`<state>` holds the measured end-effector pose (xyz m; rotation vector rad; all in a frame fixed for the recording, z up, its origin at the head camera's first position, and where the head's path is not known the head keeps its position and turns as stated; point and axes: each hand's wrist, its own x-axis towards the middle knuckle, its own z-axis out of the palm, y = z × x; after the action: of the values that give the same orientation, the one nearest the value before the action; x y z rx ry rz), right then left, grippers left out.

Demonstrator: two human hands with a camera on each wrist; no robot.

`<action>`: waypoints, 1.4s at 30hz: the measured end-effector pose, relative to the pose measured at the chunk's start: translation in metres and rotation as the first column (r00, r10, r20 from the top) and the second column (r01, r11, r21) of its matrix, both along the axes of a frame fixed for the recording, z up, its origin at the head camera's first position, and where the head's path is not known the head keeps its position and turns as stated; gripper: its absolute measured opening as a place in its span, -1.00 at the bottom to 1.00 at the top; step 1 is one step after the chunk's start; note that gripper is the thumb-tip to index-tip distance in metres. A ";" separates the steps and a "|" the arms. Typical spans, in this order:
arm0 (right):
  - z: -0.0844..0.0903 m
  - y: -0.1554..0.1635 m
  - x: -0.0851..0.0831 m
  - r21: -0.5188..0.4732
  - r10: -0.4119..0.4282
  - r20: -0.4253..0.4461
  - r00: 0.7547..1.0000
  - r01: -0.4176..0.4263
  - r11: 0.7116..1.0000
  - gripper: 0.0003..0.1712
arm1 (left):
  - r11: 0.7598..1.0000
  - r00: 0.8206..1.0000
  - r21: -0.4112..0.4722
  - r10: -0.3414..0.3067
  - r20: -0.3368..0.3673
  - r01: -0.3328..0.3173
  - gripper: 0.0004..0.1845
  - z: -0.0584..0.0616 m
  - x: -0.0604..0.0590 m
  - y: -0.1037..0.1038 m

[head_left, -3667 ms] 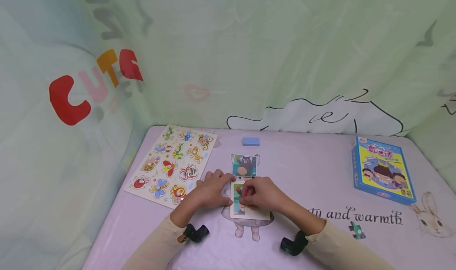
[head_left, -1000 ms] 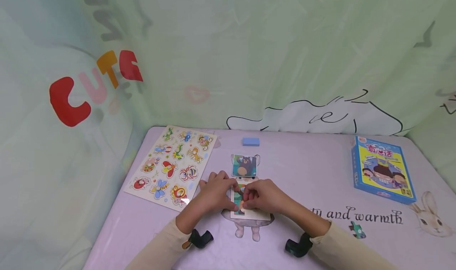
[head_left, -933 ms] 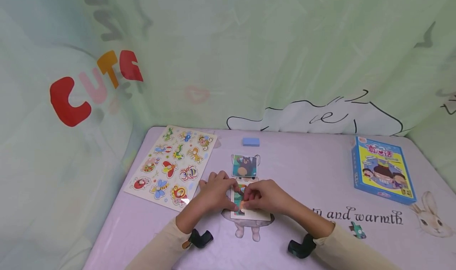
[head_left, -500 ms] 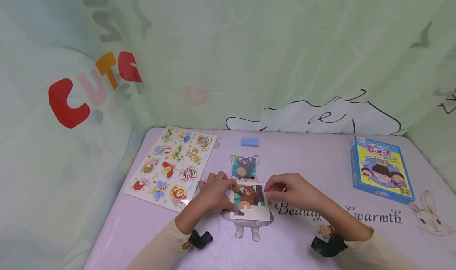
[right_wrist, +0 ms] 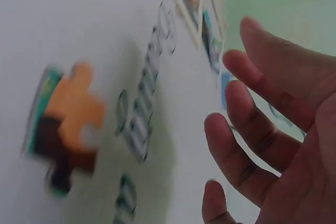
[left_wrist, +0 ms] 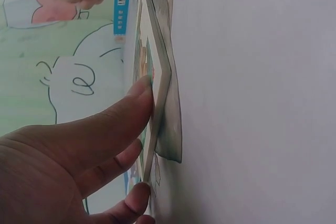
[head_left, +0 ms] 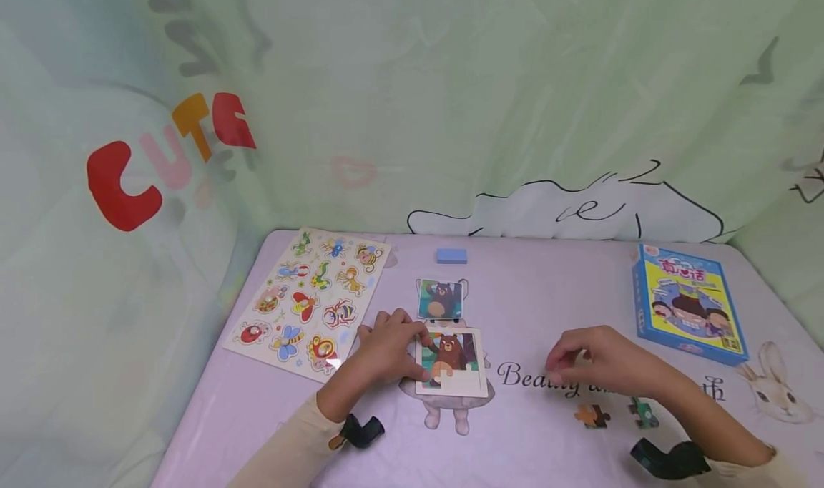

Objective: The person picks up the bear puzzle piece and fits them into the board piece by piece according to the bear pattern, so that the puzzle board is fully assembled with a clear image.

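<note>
A square jigsaw puzzle [head_left: 465, 383] in a cream tray lies at the middle of the table. Its pieces form a brown bear; the lower right part shows bare tray. My left hand [head_left: 391, 346] holds the left side, thumb on the face in the left wrist view and fingertips at the edge. To the right, my right hand [head_left: 608, 359] hovers above the printed lettering, fingers loosely bent, nothing between them. Nearer the front edge lie two loose pieces, an orange-brown one [head_left: 591, 416] and a green one [head_left: 644, 413]. The orange-brown one looks blurred in the right wrist view.
Behind the tray lies a bear picture card [head_left: 440, 300], with a small blue block [head_left: 452, 256] further back. An insect peg board [head_left: 309, 302] occupies the left side. A blue and yellow box [head_left: 692, 305] lies at the right. A curtain [head_left: 515, 101] hangs behind the table.
My right hand has left the puzzle and swung right over the lettering, baring the puzzle's upper right and the loose orange-brown piece. My left hand stays at the puzzle's left side.
</note>
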<state>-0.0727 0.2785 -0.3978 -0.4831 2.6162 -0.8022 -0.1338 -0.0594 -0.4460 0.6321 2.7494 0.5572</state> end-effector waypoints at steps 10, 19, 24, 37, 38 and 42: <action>-0.021 0.040 0.011 -0.040 0.049 0.136 0.990 -0.044 0.998 -0.81 | 1.000 1.000 0.013 0.003 0.008 -0.003 -0.60 -0.001 -0.001 -0.001; -0.033 0.046 0.014 -0.056 0.097 0.162 0.982 -0.089 0.994 -0.72 | 1.000 1.000 0.016 0.005 0.015 -0.005 -0.60 -0.002 -0.001 0.000; -0.034 0.044 0.015 -0.040 0.101 0.157 0.982 -0.096 0.995 -0.73 | 1.000 1.000 0.016 0.005 0.014 -0.005 -0.60 -0.002 -0.001 0.000; -0.031 0.042 0.016 -0.046 0.094 0.169 0.981 -0.088 0.995 -0.80 | 1.000 1.000 0.017 0.008 0.023 -0.008 -0.60 -0.002 -0.001 0.001; -0.030 0.042 0.016 -0.045 0.095 0.172 0.981 -0.088 0.995 -0.80 | 1.000 1.000 0.019 0.009 0.024 -0.009 -0.60 -0.002 -0.002 0.001; -0.028 0.042 0.015 -0.081 0.137 0.153 0.979 -0.126 0.989 -0.86 | 1.000 1.000 0.021 0.010 0.024 -0.010 -0.60 -0.002 -0.001 0.001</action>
<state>-0.0572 0.3208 -0.4254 -0.5811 2.3896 -0.8550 -0.1348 -0.0582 -0.4475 0.6130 2.7295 0.5930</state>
